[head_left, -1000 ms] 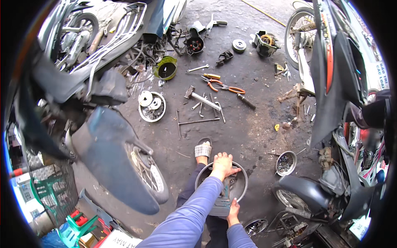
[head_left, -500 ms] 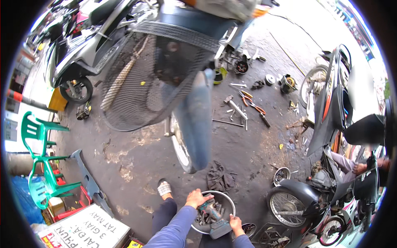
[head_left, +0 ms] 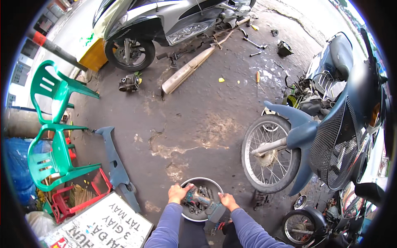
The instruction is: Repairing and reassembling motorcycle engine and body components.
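A round metal bowl (head_left: pixel 206 179) is held in front of me at the lower middle, between both hands. In it lie several small metal parts (head_left: pixel 204 191), and a teal and black cordless power tool (head_left: pixel 200 198) rests across them with its battery end toward the right rim. My left hand (head_left: pixel 178 193) is closed on the left rim, beside the tool's head; whether its fingers also touch the tool I cannot tell. On the right side, my right hand (head_left: pixel 228 201) grips the rim next to the battery.
At right stands a blue motorbike (head_left: pixel 304 136) with a front basket. Green plastic chairs (head_left: pixel 51 157), a red crate (head_left: pixel 76 208), a blue panel (head_left: pixel 113 157) and a white signboard (head_left: pixel 99 223) are at left. An exhaust muffler (head_left: pixel 188 71) and an engine cylinder (head_left: pixel 129 82) lie ahead, before a parked scooter (head_left: pixel 165 25).
My view has swung left, so the blue motorbike now stands at right instead of straight ahead. The bowl stays in both hands, with the power tool still in it.
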The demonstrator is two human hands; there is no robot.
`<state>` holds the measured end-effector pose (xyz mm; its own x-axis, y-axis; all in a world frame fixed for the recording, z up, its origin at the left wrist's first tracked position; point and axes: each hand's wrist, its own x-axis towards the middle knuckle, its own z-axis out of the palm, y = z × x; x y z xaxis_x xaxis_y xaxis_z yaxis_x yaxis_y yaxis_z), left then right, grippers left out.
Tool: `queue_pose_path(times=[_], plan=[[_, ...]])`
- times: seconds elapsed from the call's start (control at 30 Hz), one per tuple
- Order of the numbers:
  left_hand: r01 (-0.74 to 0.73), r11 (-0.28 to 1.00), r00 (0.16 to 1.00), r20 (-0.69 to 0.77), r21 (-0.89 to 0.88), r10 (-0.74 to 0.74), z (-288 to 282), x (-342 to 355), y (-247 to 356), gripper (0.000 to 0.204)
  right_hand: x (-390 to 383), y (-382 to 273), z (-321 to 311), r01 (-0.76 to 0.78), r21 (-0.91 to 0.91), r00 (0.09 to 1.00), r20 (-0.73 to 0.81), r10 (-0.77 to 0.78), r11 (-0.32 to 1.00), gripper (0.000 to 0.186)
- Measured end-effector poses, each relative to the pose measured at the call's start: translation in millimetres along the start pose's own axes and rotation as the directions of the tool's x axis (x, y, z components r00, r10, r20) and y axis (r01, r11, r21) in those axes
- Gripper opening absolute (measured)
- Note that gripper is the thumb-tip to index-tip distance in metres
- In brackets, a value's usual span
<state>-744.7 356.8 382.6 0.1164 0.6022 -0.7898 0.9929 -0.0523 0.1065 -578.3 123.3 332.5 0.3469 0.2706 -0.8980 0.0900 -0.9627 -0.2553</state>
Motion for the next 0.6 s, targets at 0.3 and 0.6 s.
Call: queue_pose_path(times=[0.3, 0.6], plan=[[0.058, 0.998, 0.991, -0.119, 0.030, -0.054, -225.6, 129.9, 72.4, 0.095, 102.0, -254.1, -86.2, 0.096, 0.057, 0.992, 0.082, -0.100, 0.994, 0.068], [-0.103, 0.966, 0.984, -0.120, 0.237, 0.135, -349.5, 277.3, 288.1, 0.089, 196.7, -382.0, -247.1, 0.100, 0.250, 0.989, -0.134, -0.067, 0.963, 0.069]])
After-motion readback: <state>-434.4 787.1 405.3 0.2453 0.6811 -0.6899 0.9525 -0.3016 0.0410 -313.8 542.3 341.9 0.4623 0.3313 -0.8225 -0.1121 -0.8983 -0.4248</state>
